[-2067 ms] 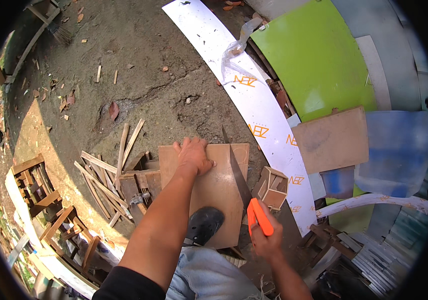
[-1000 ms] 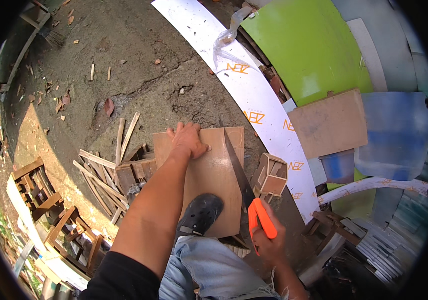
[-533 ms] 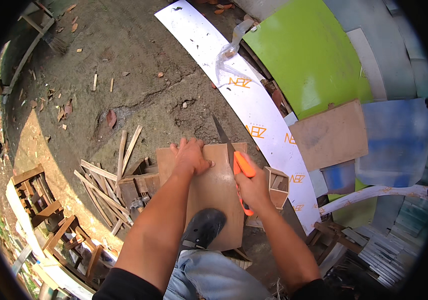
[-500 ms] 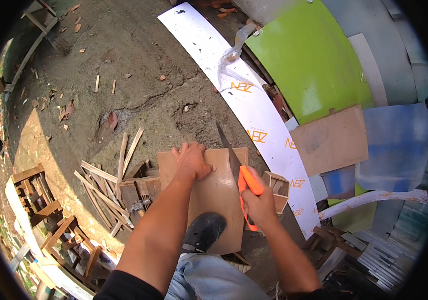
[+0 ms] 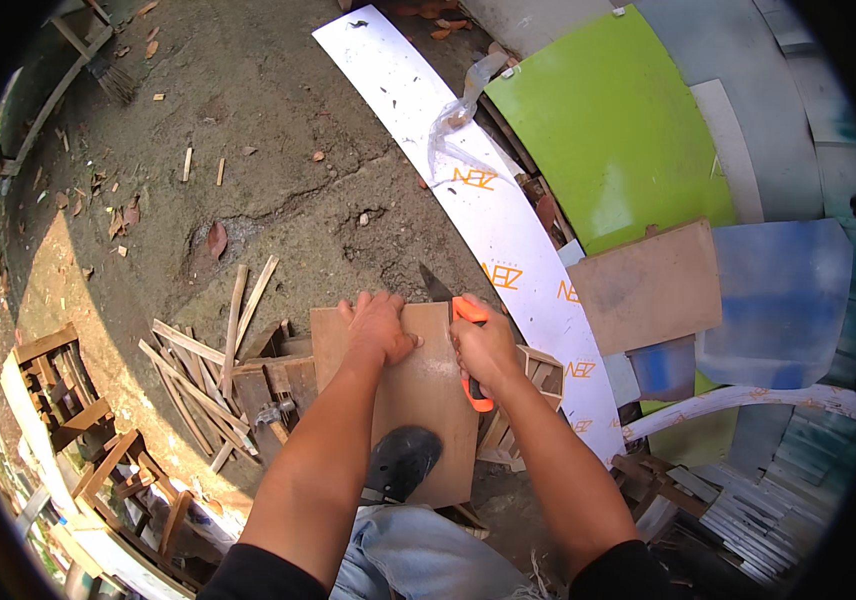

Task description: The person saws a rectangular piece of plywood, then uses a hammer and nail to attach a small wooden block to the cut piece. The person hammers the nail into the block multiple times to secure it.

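Note:
Under me lies a flat brown wooden board (image 5: 423,390), its far edge toward bare ground. My left hand (image 5: 380,325) presses on its far part, fingers spread out and some reaching over the edge. My right hand (image 5: 486,352) is closed around the orange handle of a handsaw (image 5: 472,308) at the board's right side. Beyond the far edge the dark saw blade tip sticks out; the rest of the blade is mostly hidden by hand and handle. My foot in a black clog (image 5: 405,462) stands on the near part of the board.
Loose wooden strips (image 5: 203,395) and a hammer (image 5: 273,412) lie left of the board. A small wooden frame (image 5: 540,378) sits at its right. Farther right are a long white printed sheet (image 5: 438,150), a green panel (image 5: 613,130) and a brown board (image 5: 648,285). Wooden crates (image 5: 108,440) stand at lower left.
My right hand has pushed the saw forward and slightly left, and the handle now sits near the board's far edge with less blade showing. My left hand stays pressed on the board.

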`<state>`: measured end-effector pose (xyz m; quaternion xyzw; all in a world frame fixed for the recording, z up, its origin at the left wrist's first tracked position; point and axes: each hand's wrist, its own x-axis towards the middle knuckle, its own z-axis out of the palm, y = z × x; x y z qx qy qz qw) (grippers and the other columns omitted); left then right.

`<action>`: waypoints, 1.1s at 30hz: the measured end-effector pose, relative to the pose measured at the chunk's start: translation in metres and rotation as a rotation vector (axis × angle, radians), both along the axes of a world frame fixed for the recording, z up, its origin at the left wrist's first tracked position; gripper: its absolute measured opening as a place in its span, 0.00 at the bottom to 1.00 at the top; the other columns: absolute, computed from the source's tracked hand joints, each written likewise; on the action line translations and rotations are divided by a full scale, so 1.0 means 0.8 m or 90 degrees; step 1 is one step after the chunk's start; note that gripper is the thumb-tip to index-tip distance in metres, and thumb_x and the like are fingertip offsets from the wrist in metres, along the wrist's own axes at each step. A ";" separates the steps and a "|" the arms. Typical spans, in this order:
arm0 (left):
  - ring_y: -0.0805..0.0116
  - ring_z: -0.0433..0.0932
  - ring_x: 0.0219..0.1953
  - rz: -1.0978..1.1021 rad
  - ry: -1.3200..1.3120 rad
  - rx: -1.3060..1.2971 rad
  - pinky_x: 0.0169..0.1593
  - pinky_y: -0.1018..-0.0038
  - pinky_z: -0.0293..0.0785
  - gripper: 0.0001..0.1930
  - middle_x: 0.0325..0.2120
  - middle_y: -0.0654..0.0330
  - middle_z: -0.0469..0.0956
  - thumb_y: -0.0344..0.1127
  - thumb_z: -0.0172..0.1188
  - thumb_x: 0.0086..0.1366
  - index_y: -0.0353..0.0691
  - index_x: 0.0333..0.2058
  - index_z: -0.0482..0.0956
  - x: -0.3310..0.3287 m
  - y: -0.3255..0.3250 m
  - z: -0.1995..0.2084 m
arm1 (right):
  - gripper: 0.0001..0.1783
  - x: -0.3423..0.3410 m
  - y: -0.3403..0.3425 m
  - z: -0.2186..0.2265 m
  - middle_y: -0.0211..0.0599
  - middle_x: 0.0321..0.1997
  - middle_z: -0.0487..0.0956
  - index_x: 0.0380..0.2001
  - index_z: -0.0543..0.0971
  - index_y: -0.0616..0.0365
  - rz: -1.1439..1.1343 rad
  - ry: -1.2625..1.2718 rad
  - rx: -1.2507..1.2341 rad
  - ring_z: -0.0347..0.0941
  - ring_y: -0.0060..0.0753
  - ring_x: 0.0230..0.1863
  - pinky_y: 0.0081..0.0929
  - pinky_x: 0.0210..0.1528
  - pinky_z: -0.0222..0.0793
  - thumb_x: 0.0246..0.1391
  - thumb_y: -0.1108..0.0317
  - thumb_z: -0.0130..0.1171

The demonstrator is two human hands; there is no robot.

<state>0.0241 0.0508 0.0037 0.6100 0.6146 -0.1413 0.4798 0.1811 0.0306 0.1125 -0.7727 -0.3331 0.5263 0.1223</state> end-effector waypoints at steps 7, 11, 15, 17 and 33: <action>0.60 0.62 0.65 -0.007 -0.003 0.031 0.71 0.44 0.39 0.32 0.55 0.64 0.74 0.53 0.73 0.51 0.50 0.55 0.79 -0.001 -0.007 0.001 | 0.40 0.039 -0.093 0.093 0.29 0.26 0.74 0.72 0.64 0.54 -0.132 0.150 -0.087 0.65 0.19 0.18 0.24 0.20 0.66 0.52 0.79 0.51; 0.60 0.62 0.65 0.002 -0.006 0.033 0.71 0.44 0.40 0.30 0.55 0.64 0.74 0.53 0.73 0.52 0.49 0.53 0.79 0.001 -0.002 -0.005 | 0.42 0.065 -0.127 0.164 0.30 0.26 0.74 0.72 0.61 0.59 -0.107 0.159 -0.074 0.66 0.18 0.17 0.23 0.20 0.66 0.51 0.82 0.49; 0.58 0.64 0.62 0.002 -0.006 0.025 0.70 0.43 0.41 0.34 0.51 0.62 0.75 0.54 0.74 0.49 0.50 0.55 0.80 -0.001 -0.005 -0.008 | 0.40 0.033 -0.066 0.118 0.27 0.22 0.70 0.73 0.61 0.56 -0.140 0.179 -0.123 0.62 0.19 0.16 0.25 0.19 0.64 0.54 0.81 0.49; 0.59 0.64 0.62 0.028 -0.005 0.065 0.70 0.43 0.40 0.34 0.52 0.63 0.75 0.54 0.74 0.49 0.50 0.55 0.80 -0.001 -0.007 -0.010 | 0.40 0.014 -0.011 0.061 0.27 0.21 0.69 0.73 0.62 0.55 -0.145 0.156 -0.118 0.61 0.19 0.16 0.25 0.18 0.63 0.54 0.79 0.50; 0.59 0.63 0.64 0.026 -0.023 0.035 0.71 0.43 0.39 0.33 0.53 0.63 0.75 0.52 0.76 0.48 0.50 0.54 0.80 0.000 -0.010 -0.007 | 0.41 0.055 -0.079 0.165 0.27 0.18 0.65 0.73 0.58 0.60 -0.107 0.226 -0.144 0.59 0.20 0.14 0.26 0.20 0.64 0.52 0.82 0.44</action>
